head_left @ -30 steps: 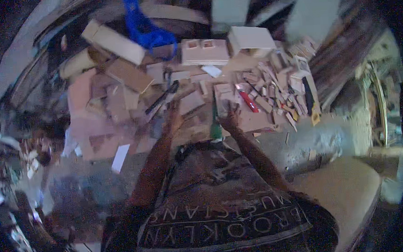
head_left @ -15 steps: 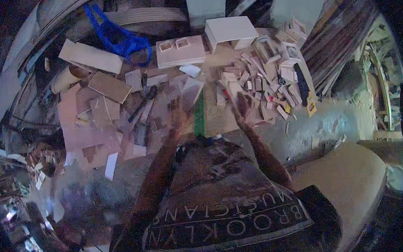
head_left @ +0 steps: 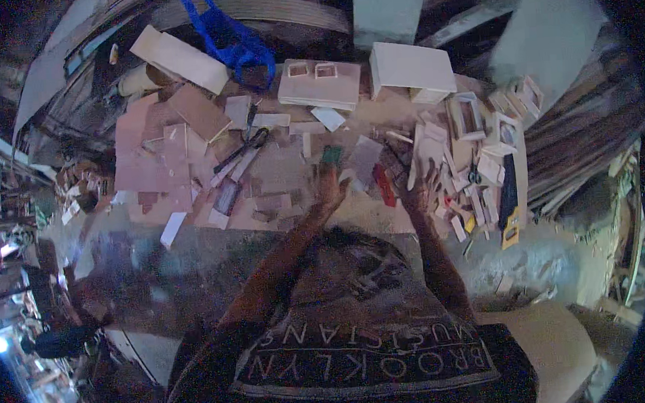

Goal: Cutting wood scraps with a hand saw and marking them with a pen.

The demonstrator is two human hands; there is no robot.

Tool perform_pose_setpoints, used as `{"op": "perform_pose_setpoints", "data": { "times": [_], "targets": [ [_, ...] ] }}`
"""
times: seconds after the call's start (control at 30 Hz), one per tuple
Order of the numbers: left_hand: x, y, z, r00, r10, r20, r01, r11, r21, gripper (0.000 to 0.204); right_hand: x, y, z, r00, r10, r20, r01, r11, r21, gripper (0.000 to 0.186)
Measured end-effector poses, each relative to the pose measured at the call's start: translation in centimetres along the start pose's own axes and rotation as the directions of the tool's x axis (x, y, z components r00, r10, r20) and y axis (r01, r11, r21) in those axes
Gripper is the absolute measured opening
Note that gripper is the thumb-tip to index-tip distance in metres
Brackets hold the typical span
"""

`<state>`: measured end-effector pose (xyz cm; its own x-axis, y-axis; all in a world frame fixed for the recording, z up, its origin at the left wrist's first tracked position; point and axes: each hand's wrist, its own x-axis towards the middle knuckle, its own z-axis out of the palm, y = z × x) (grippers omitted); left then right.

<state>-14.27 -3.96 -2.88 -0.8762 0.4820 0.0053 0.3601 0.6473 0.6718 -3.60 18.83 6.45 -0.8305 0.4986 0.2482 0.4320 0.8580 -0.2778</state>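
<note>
At far left we note flat boards [head_left: 177,166], then a dark tool [head_left: 242,149] lying slantwise. We next record the left hand [head_left: 329,192], fingers partly spread, a green piece [head_left: 331,155] at their tips; we cannot tell whether it is gripped. Rightward, a red tool [head_left: 384,184] lies just beside the right hand [head_left: 416,193], whose fingers stand spread, gripping nothing we can see. Wood scraps [head_left: 489,204] lie beyond, then a yellow piece [head_left: 511,228].

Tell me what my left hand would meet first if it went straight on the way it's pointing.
Probably the green object, just beyond your left hand in the picture. Depth is unclear, so the hand may be above it or already touching it.
</note>
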Motion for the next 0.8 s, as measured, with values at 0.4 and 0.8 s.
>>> {"op": "perform_pose_setpoints", "data": {
  "times": [0.4, 0.8],
  "targets": [
    [-3.4, -3.9, -6.5, 0.978, -0.159, -0.132, 0.204, 0.856, 0.475, 0.058, -0.5, -7.0, 4.7, 0.721, -0.598, 0.35, 0.612, 0.786, 0.085, 0.045],
    [-4.0, -15.3, -16.1, 0.941, -0.338, 0.026, 0.117, 0.251, -0.961, 0.045, -1.5, -12.1, 1.0, 0.893, -0.292, 0.341, 0.313, 0.95, -0.007, 0.047]
  ]
}}
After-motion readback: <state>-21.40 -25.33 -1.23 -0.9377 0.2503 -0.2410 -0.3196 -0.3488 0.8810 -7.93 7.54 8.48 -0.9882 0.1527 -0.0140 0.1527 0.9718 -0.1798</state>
